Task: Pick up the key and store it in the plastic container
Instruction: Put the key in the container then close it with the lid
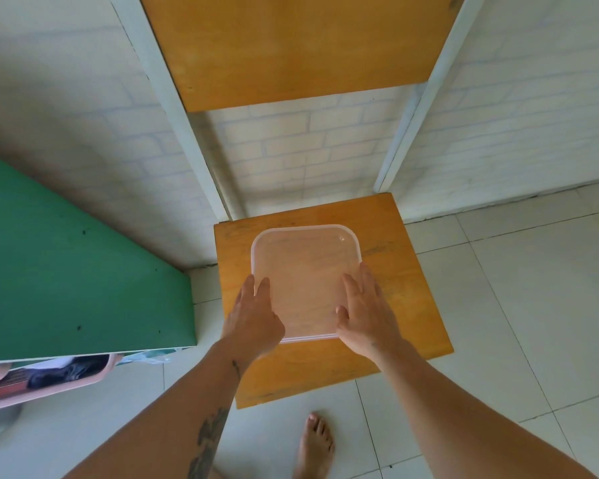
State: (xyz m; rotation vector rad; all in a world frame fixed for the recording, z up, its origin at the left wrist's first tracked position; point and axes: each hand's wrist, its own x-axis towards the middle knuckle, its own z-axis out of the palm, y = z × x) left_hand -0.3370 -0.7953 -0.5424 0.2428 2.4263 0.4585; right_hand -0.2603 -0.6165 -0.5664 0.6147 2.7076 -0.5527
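Observation:
A translucent plastic container (pixel 305 271) with its lid on lies flat on the wooden chair seat (pixel 405 305). My left hand (pixel 253 319) lies over its near left corner, one finger on the lid and the others at the left edge. Over the near right corner is my right hand (pixel 363 312), thumb on the lid and fingers along the right rim. Both hands touch the container. No key shows anywhere in this view, and I make out none through the cloudy lid.
The chair back (pixel 291 46) with white posts rises behind the seat against a brick-pattern wall. A green board (pixel 66 271) juts in at the left above a pink tray (pixel 49 382). My bare foot (pixel 313 444) stands on the white tiled floor.

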